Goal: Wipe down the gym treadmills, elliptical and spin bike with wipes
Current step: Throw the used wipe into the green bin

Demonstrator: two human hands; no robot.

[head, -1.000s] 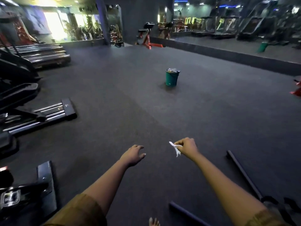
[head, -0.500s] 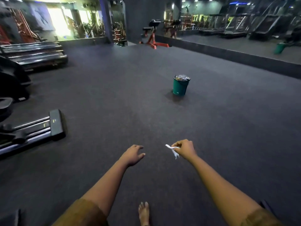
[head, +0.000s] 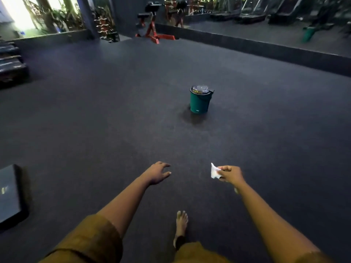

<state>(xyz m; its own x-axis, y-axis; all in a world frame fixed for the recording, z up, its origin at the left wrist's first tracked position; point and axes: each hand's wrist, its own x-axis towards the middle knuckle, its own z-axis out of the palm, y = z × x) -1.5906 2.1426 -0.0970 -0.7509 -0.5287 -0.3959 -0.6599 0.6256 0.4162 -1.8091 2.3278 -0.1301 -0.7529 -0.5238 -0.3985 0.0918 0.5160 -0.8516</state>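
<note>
Right hand [head: 230, 175] is pinching a crumpled white wipe [head: 214, 172] between thumb and curled fingers, out over the dark floor [head: 95, 114]. Left hand [head: 158, 172] is hanging at its 9 o'clock, well apart, palm down, fingers loosely spread, holding nothing. Green bin [head: 200, 103] is standing at 12 o'clock, well ahead of both hands. Bare foot [head: 181, 223] is showing at 6 o'clock. Red bench [head: 157, 36] is sitting far off at 11 o'clock.

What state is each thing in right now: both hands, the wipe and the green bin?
Left hand: open, holding nothing.
Right hand: pinching the wipe.
Wipe: crumpled, held above the floor.
Green bin: upright on the floor, lid on.
</note>
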